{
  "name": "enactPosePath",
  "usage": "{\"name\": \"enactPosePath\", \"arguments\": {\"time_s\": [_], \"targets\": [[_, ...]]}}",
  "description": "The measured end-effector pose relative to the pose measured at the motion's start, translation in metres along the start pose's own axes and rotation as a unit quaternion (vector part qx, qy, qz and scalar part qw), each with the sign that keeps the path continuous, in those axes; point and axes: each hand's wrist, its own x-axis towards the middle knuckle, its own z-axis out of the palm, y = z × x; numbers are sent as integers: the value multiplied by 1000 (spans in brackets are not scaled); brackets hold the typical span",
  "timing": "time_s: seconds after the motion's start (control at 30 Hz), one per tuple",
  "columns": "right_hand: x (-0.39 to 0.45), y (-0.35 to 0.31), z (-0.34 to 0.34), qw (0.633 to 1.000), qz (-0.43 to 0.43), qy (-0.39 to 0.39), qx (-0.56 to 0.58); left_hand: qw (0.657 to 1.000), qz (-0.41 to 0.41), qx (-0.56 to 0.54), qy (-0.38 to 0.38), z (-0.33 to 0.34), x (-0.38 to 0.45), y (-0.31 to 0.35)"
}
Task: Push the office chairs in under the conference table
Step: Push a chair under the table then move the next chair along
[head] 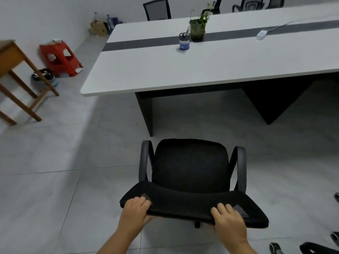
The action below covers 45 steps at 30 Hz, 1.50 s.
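Head view: my hands (136, 208) (226, 216) grip the chair (190, 169) backrest; the table (183, 70) lies well ahead, nothing tucked under yet.

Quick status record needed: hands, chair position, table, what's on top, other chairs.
left hand: grips top edge of chair back, left end
right hand: grips same edge, right end
chair: black, with armrests, faces the table, floor showing between them, not yet under
table: long white top with grey stripe
on table: pen cup, potted plant, power strip
other chairs: at far side
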Motion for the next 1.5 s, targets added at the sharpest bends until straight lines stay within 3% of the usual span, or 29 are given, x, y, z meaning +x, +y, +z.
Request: {"name": "enactPosePath", "arguments": {"time_s": [0.2,0.43,0.73,1.27,1.5], "targets": [[76,30,18,1000,23,-13,3,1000,0,6,-2,2,85,-16],[166,65,47,999,8,32,-15,1000,22,-7,18,19,184,-45],[283,100,62,996,66,-67,-7,999,32,15,-6,23,308,-77],[471,139,106,997,-10,-70,12,997,-57,7,-52,28,450,-127],[523,142,132,996,-42,-75,27,997,-58,-4,-59,25,502,-162]]}}
